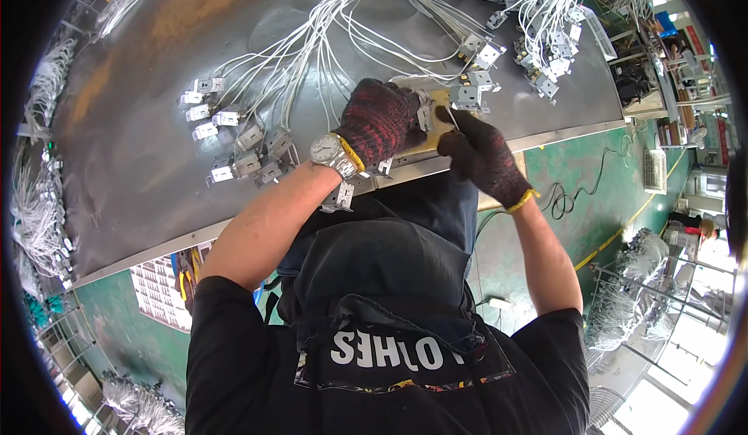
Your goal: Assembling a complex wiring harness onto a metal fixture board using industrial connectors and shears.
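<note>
Black shirt (374, 410) nearest — left hand (382, 121) gripping metal fitting (425, 114); right hand (485, 154) curled, hold unclear — both near table edge (569, 136). White basket (654, 172): contents unclear.

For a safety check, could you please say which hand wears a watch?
The left hand: a silver watch circles its wrist; the right hand has none.

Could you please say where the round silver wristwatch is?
In the head view, the wristwatch is left of centre, on the left wrist beside the yellow glove cuff.
</note>
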`<move>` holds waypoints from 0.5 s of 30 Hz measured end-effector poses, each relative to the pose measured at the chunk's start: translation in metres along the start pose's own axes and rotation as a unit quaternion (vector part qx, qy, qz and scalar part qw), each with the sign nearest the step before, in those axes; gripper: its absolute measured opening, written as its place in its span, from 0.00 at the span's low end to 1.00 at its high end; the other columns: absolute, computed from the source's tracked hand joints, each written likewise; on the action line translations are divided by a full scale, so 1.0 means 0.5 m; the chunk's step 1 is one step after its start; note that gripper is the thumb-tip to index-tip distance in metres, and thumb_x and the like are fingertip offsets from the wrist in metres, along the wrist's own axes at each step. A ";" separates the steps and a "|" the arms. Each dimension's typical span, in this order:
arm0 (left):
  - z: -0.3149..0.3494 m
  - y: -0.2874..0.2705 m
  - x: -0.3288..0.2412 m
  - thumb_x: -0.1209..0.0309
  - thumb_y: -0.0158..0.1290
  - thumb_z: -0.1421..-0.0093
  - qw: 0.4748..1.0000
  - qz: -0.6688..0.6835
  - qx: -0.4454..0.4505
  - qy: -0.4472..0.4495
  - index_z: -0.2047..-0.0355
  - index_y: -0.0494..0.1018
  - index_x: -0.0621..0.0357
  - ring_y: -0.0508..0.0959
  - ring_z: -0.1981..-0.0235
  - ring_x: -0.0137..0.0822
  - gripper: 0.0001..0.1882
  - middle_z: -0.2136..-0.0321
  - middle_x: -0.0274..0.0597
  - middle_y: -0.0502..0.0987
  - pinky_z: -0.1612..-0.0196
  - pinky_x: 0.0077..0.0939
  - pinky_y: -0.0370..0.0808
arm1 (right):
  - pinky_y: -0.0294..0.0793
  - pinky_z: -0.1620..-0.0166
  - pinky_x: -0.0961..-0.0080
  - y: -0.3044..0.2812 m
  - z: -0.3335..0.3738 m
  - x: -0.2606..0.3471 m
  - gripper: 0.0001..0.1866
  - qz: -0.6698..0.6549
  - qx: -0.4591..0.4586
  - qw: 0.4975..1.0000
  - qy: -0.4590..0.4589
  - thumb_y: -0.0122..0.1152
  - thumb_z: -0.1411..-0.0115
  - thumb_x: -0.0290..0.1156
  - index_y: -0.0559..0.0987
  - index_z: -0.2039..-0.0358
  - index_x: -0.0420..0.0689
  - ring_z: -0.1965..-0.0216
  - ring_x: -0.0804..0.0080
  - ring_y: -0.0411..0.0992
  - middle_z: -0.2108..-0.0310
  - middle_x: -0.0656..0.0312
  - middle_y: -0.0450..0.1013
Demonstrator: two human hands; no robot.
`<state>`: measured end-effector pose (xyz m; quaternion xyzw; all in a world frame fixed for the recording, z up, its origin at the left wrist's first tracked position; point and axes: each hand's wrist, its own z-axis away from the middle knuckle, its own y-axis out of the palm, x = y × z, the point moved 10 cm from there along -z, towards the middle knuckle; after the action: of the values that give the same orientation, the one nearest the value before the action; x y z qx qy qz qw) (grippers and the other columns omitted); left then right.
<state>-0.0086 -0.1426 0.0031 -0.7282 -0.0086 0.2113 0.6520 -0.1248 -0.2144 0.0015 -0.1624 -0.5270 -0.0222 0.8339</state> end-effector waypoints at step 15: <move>0.004 -0.002 -0.004 0.51 0.68 0.52 0.995 0.020 -0.096 0.027 0.57 0.81 0.49 0.82 0.62 0.48 0.25 0.65 0.45 0.83 0.54 0.43 0.75 | 0.80 0.56 0.64 -0.019 0.042 0.107 0.24 0.344 -0.065 0.929 -0.119 0.60 0.38 0.25 0.75 0.40 0.43 0.64 0.56 0.81 0.60 0.47 0.79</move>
<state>-0.0109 -0.1412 0.0045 -0.7931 0.0029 0.2023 0.5746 -0.1214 -0.2100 0.0597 -0.3891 -0.5318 0.2510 0.7091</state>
